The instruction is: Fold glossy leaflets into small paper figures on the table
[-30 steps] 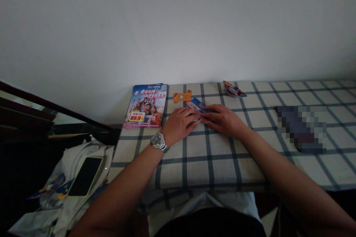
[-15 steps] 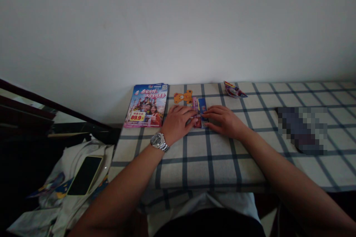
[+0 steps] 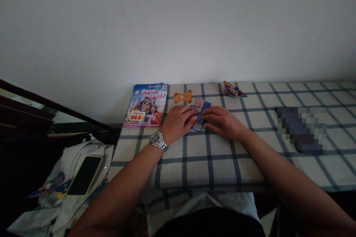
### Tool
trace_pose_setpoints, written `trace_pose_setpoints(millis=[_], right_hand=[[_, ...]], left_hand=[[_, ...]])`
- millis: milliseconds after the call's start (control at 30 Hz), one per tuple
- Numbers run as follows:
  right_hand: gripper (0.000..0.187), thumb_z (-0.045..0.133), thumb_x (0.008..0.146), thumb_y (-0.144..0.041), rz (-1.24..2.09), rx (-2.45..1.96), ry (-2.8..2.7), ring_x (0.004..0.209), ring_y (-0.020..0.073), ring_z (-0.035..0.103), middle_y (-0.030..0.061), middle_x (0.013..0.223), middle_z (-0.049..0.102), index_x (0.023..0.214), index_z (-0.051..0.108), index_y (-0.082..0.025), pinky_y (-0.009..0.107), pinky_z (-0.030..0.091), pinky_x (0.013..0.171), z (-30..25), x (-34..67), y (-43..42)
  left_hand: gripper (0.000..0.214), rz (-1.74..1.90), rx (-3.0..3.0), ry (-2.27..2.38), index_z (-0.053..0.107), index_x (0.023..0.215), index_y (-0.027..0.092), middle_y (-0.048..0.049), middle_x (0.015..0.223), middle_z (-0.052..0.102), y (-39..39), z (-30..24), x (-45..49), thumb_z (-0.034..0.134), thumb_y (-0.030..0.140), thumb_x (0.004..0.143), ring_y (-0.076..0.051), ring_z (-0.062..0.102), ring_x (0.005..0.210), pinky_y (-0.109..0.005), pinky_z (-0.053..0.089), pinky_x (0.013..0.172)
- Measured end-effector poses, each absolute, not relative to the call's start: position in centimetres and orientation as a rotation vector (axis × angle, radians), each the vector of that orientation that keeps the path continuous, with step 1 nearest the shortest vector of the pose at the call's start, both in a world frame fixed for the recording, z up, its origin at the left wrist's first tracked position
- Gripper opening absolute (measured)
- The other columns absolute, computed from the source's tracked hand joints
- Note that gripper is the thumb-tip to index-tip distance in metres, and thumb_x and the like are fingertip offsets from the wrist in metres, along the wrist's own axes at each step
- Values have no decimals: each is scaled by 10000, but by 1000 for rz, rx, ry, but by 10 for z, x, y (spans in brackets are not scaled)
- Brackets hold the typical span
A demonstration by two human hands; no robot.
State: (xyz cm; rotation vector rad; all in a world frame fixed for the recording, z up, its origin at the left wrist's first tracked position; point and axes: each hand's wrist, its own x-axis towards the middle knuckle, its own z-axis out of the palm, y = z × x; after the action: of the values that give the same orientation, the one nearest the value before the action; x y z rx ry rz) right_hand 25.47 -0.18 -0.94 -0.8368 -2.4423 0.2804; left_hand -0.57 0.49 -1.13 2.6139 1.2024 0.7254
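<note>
Between my hands a small folded leaflet (image 3: 198,125), printed in purple and blue with a code square, lies tilted on the checked cloth. At its left edge, my left hand (image 3: 178,123) has its fingers and thumb closed on the paper; a metal watch (image 3: 157,140) is on that wrist. My right hand (image 3: 224,121) grips the opposite edge with bent fingers, its thumb low beside the leaflet. The fingers cover parts of both edges. Just beyond them is a flat orange bear picture (image 3: 183,97). A stack of similar leaflets (image 3: 147,105) lies to the left.
A folded paper piece (image 3: 234,90) stands near the wall at the back. To the right lies a dark, blurred-out object (image 3: 302,129). Below the table's left edge, a phone (image 3: 85,176) rests on a pale bag (image 3: 69,159). The checked tablecloth (image 3: 194,163) hangs over the front edge.
The folded leaflet has turned clockwise from upright to slanted, its top now leaning right. A code square shows at its lower end. Both hands have shifted only slightly.
</note>
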Motion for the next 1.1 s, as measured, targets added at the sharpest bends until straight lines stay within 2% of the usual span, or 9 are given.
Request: trace_pose_setpoints(millis=[200,400,533,700,867,1100], right_hand=[[328,675,1001,-338,207,-861,-2404,1329,323,606,121,1348,709,1307,725,-235,550,522,1135,-12,257,1],[338,658,1012,-340,192,-921,-2445,1444,337,532,101,1476,660,1331,710,-240,581,474,1193,-19,261,3],[358,650,1019,-351,218,-934,-2480,1413,336,574,94,1446,686,1360,685,-249,618,430,1215,-21,261,4],[320,648,1021,-343,228,-938,-2463,1302,316,643,109,1354,728,1318,714,-243,578,483,1157,-14,258,2],[313,670,1006,-371,226,-980,-2445,1243,320,647,117,1296,731,1289,736,-257,558,539,1070,-11,257,1],[310,667,1006,-360,237,-963,-2450,1285,319,631,103,1353,714,1297,728,-272,563,528,1096,-14,257,2]], left_hand=[[336,668,2609,1070,690,1302,225,-61,1385,691,5,-10,-5,433,335,1116,-243,629,1282,-524,401,1187],[319,602,2610,1004,674,1324,240,-60,1450,657,2,-10,-4,463,330,1102,-237,607,1345,-533,340,1246],[301,604,2635,1000,667,1328,236,-70,1461,643,3,-12,-4,535,298,1065,-247,595,1359,-544,334,1259],[282,688,2685,1042,709,1286,249,-74,1431,629,4,-14,-4,590,254,1031,-268,587,1312,-523,425,1198],[317,684,2692,1124,711,1312,279,-65,1382,654,6,-13,-6,577,200,1035,-269,593,1262,-530,473,1142],[305,713,2696,1057,704,1308,241,-57,1359,696,11,-19,-7,582,176,1036,-243,637,1222,-485,504,1131]])
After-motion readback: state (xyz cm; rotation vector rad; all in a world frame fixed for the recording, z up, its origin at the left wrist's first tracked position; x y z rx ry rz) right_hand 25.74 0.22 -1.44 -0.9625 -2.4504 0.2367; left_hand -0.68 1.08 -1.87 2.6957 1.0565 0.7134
